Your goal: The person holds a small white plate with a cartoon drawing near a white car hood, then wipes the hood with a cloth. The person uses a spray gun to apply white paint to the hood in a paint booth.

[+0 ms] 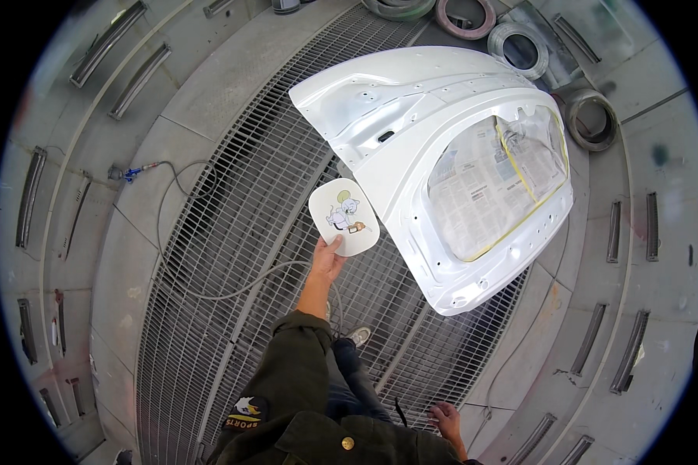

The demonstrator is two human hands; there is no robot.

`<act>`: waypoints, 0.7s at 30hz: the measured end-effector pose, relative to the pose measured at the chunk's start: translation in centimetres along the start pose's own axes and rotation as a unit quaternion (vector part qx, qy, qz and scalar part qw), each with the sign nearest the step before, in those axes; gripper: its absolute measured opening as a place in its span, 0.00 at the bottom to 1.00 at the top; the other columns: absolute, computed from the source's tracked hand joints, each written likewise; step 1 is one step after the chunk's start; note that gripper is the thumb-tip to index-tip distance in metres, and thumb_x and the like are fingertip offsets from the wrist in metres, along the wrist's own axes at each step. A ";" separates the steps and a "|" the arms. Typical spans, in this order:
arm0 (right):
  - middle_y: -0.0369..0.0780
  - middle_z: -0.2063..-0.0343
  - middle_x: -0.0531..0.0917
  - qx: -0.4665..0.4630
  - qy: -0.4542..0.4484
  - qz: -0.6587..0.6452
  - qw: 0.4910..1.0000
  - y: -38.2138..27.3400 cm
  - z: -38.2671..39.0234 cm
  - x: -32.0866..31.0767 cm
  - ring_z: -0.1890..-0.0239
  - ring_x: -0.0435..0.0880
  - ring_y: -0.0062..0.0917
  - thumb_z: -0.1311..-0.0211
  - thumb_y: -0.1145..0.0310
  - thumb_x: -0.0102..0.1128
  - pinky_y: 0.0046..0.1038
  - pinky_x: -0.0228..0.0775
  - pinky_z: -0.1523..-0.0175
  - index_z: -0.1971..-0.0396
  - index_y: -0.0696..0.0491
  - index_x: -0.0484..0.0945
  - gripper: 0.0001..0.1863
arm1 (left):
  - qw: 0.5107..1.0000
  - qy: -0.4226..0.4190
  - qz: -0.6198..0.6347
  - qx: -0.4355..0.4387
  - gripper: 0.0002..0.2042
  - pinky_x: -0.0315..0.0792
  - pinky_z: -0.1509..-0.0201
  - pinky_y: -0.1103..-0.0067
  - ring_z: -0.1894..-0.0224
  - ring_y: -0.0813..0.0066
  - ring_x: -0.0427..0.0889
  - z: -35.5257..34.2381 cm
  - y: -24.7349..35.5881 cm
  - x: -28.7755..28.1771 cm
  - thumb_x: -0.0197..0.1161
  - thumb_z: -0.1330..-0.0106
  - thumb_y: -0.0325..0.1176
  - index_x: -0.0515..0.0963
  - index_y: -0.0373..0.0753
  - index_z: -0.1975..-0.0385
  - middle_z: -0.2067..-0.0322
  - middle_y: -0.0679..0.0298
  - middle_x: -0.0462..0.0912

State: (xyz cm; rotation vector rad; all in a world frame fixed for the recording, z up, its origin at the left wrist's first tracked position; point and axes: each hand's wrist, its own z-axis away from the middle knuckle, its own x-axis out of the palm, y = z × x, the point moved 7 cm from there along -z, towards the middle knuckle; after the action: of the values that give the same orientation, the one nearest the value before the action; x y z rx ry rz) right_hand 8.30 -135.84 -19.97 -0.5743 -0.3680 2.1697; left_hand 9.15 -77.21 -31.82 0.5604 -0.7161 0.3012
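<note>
Bearing a cartoon animal [347,211], rounded white panel [344,218], left hand [329,261] pinching edge

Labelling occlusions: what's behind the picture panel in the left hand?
Floor grating shows around the picture panel, with the white door beside it. Whatever lies directly behind is covered, as are any fingers of the left hand underneath; the thumb shows on its face.

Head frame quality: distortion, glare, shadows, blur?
Head view: strong fisheye bend, the floor grate bowing toward a black rim; head view: bright sheen on the white car door, shadows mostly soft; head view: white plate and left hand show no obvious motion blur.
</note>
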 end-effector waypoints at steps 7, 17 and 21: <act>0.43 0.64 0.81 -0.001 0.001 0.001 1.000 0.0 -0.2 0.1 0.66 0.82 0.25 0.38 0.73 0.56 0.28 0.80 0.65 0.52 0.60 0.69 0.16 | 1.000 -0.009 -0.006 0.004 0.19 0.75 0.45 0.65 0.47 0.65 0.76 -0.1 0.1 0.1 0.55 0.35 0.21 0.66 0.43 0.45 0.47 0.62 0.73; 0.43 0.64 0.81 0.007 0.000 -0.016 1.000 -0.3 0.0 0.2 0.66 0.82 0.25 0.38 0.73 0.57 0.29 0.80 0.65 0.51 0.60 0.68 0.16 | 1.000 -0.012 0.000 0.002 0.19 0.76 0.45 0.67 0.47 0.66 0.76 -0.3 0.0 -0.1 0.55 0.35 0.20 0.66 0.43 0.46 0.48 0.62 0.74; 0.43 0.65 0.81 0.008 -0.005 -0.006 1.000 -0.2 -0.1 0.6 0.66 0.82 0.25 0.38 0.73 0.57 0.28 0.79 0.66 0.52 0.60 0.68 0.16 | 1.000 -0.014 0.002 0.006 0.19 0.75 0.45 0.66 0.47 0.66 0.76 -0.3 0.4 -0.5 0.55 0.35 0.21 0.66 0.43 0.45 0.48 0.62 0.74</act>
State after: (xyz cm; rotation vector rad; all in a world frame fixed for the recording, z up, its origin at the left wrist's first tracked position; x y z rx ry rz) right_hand 8.17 -135.24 -20.13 -0.5515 -0.3579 2.1621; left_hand 8.78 -76.70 -32.18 0.5766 -0.7430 0.3019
